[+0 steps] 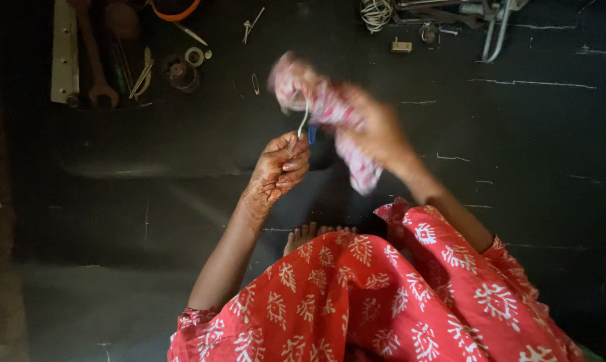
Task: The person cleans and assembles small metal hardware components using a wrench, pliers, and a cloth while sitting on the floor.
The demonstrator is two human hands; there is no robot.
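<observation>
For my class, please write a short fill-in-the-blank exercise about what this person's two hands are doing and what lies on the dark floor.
1. The left hand grips a thin curved metal tool with a ____ handle.
2. The right hand holds up a crumpled printed ____.
3. A metal wrench lies on the floor at the upper ____ of the view.
4. The person's garment is red with a ____ pattern.

Missing words: blue; cloth; left; white

Dark chalk-streaked floor (530,174), dim light, scattered tools (102,60) along far edge
</observation>
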